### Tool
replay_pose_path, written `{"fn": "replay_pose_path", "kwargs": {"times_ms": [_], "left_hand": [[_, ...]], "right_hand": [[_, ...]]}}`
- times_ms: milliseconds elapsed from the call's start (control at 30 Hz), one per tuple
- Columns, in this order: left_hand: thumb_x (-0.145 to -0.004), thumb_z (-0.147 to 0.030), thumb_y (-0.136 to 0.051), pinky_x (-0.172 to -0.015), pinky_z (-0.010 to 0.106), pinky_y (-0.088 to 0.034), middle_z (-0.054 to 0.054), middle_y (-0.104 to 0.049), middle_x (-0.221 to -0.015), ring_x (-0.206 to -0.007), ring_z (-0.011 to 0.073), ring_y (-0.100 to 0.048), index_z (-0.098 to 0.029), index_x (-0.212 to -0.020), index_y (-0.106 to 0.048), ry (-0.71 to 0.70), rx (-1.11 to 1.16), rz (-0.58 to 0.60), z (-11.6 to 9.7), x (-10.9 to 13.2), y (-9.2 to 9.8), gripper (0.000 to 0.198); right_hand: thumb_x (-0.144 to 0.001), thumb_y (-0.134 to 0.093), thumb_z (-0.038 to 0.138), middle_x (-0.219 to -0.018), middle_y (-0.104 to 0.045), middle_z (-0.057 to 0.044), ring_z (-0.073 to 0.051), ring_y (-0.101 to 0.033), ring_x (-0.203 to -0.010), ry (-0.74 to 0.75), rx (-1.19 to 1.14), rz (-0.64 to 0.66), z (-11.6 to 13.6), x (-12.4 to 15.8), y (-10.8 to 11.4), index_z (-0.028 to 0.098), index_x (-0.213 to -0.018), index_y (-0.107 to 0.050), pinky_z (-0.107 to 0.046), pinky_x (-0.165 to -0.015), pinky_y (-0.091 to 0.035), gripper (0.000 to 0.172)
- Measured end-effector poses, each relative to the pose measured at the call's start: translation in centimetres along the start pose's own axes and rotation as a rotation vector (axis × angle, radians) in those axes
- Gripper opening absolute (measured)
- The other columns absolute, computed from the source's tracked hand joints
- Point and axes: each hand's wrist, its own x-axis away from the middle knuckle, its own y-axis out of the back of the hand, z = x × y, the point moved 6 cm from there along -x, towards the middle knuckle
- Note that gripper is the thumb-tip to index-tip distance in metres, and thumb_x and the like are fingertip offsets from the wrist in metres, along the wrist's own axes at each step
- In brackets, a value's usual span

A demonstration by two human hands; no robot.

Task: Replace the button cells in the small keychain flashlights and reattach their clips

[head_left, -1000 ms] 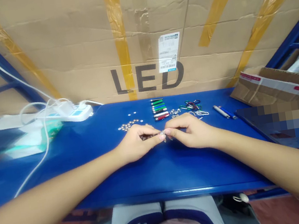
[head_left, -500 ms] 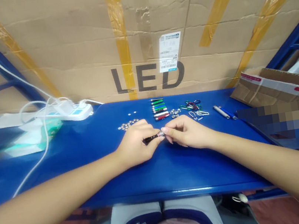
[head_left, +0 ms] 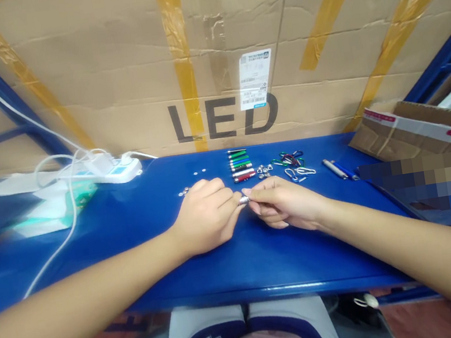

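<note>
My left hand (head_left: 207, 219) is closed around a mini flashlight, and only the silver end (head_left: 244, 200) sticks out past the fingers. Thumb and fingers of my right hand (head_left: 288, 203) pinch that silver end, so both hands meet over the blue table (head_left: 265, 264). The flashlight's black body is hidden inside the left hand. Just behind the left knuckles a few button cells (head_left: 186, 190) show, the others covered by the hand. Beyond the fingertips lies a row of small green, blue, silver and red flashlights (head_left: 241, 165). Small silver metal parts (head_left: 265, 171) lie beside them.
Several coloured carabiner clips (head_left: 292, 162) lie behind my right hand. Farther right are a silver flashlight (head_left: 334, 169) and a blue one (head_left: 345, 170), near an open cardboard box (head_left: 414, 126). A white power strip (head_left: 124, 171) with cables is at left. A large carton (head_left: 131, 81) stands behind.
My left hand has rolled over and wrapped around the flashlight, hiding its black body and most of the button cells. My right fingers have shifted slightly on the silver end.
</note>
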Motion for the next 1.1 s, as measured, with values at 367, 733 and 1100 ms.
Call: {"fn": "replay_pose_path", "kwargs": {"times_ms": [367, 733, 1100], "left_hand": [[-0.085, -0.034, -0.073, -0.074, 0.032, -0.048, 0.004, -0.076, -0.083, -0.076, 0.0176, -0.059, -0.019, -0.093, -0.078, 0.455, 0.522, 0.012, 2.9, 0.0, -1.5, 0.018], [-0.080, -0.048, -0.075, -0.063, 0.025, -0.047, 0.001, -0.072, -0.069, -0.066, 0.0146, -0.061, -0.019, -0.079, -0.078, 0.710, 0.840, 0.153, 3.7, 0.9, -3.6, 0.030], [-0.088, -0.042, -0.064, -0.080, 0.034, -0.051, 0.005, -0.077, -0.094, -0.090, 0.0219, -0.066, -0.022, -0.110, -0.075, 0.659, 0.615, 0.114, 5.0, 1.0, -3.3, 0.031]], "right_hand": [[-0.091, -0.055, 0.026, -0.111, -0.066, -0.010, -0.020, -0.062, -0.083, 0.655, 1.080, -0.338, 4.7, 2.4, 0.4, 0.019, -0.115, -0.057, -0.033, -0.074, -0.051, 0.025], [-0.095, -0.051, 0.020, -0.109, -0.068, -0.013, -0.026, -0.063, -0.103, 0.816, 1.471, -0.137, 3.3, 1.9, -1.0, 0.019, -0.110, -0.061, -0.039, -0.086, -0.053, 0.018], [-0.090, -0.055, 0.021, -0.098, -0.073, -0.018, -0.031, -0.069, -0.090, 0.115, 1.622, -0.591, 5.7, 1.7, 6.8, 0.017, -0.098, -0.072, -0.038, -0.075, -0.049, 0.019]]}}
